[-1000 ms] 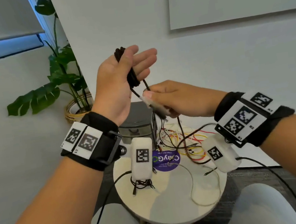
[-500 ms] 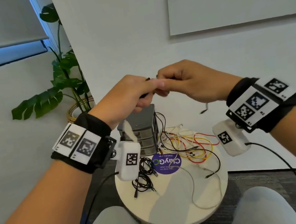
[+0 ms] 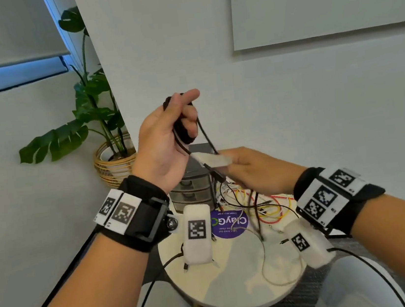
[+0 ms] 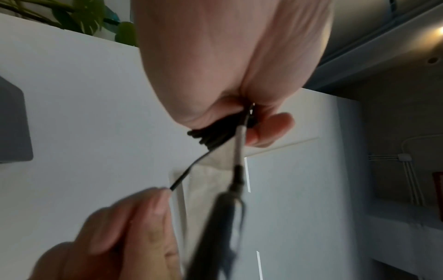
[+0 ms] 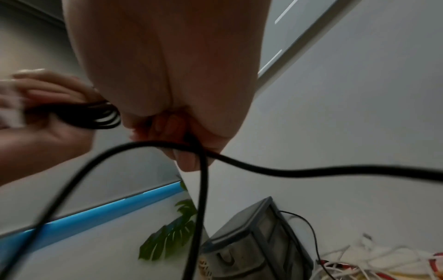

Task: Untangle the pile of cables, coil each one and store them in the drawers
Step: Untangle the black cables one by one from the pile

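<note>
A person's left hand (image 3: pixel 166 142) grasps a coiled thin black cable (image 3: pixel 180 133). The right hand (image 3: pixel 252 170) pinches its loose end above a small round white table (image 3: pixel 229 286).

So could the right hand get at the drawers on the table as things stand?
Probably not right away: the right hand is pinching the black cable being wound on the left hand. The drawer unit sits just below with its drawers shut, nothing blocking its front.

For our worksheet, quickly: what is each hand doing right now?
Left hand: grips the coiled black cable.
Right hand: pinches the same cable's loose end.
</note>
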The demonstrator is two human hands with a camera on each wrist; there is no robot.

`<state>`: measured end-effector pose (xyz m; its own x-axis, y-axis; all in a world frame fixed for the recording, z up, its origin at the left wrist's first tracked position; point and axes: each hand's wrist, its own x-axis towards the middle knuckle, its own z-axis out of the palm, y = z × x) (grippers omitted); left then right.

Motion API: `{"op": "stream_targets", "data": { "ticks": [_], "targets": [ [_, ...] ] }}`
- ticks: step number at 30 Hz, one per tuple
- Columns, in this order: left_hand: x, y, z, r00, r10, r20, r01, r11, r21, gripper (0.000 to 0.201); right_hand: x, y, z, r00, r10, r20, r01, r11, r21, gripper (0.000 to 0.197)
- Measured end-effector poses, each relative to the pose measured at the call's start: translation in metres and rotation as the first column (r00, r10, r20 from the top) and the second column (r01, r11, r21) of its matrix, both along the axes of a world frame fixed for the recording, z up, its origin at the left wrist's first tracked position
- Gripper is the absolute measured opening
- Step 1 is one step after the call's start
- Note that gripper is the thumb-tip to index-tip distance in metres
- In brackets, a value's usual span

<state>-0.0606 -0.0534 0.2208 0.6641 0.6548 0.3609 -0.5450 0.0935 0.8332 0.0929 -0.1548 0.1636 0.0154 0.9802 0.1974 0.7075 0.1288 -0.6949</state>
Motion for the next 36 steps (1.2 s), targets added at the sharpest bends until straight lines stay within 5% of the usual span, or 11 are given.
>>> {"op": "stream_targets", "data": {
  "ticks": [5,10,17,21,26,31,36],
  "targets": [
    [0.006,-0.004,-0.008,0.971,0.18,-0.159,-0.13,0.951,0.281,0.035,-0.017,-0.014,0.027,0.978,0.138,0.155,-0.131,0.99,-0.059,0.031],
    [-0.002,0.003,-0.015,0.832,0.364,-0.419,0.033,0.721,0.692,0.031,0.001,-0.028,0.075,0.963,0.15,0.226,-0.144,0.989,-0.04,0.025],
    [-0.009,-0.005,-0.011,0.801,0.054,-0.596,0.345,0.772,0.534,0.037,0.023,-0.019,0.088,0.989,0.115,0.098,-0.105,0.99,-0.097,0.015],
    [-0.015,0.003,-0.022,0.751,0.243,-0.615,0.303,0.7,0.646,0.029,0.027,-0.014,0.07,0.984,0.172,-0.036,-0.175,0.959,-0.224,0.004],
    [-0.027,0.012,-0.02,0.779,0.236,-0.581,0.172,0.811,0.559,0.032,0.051,-0.015,0.05,0.981,0.135,0.139,-0.088,0.949,-0.301,0.015],
    [-0.028,0.02,-0.018,0.802,0.166,-0.574,0.134,0.886,0.444,0.036,0.071,-0.011,0.025,0.978,-0.183,0.097,0.19,0.979,-0.075,0.009],
    [-0.023,0.021,-0.024,0.866,0.014,-0.501,0.146,0.949,0.278,0.034,0.082,0.003,0.004,0.898,-0.348,0.268,0.298,0.932,0.207,0.015]
  ]
}}
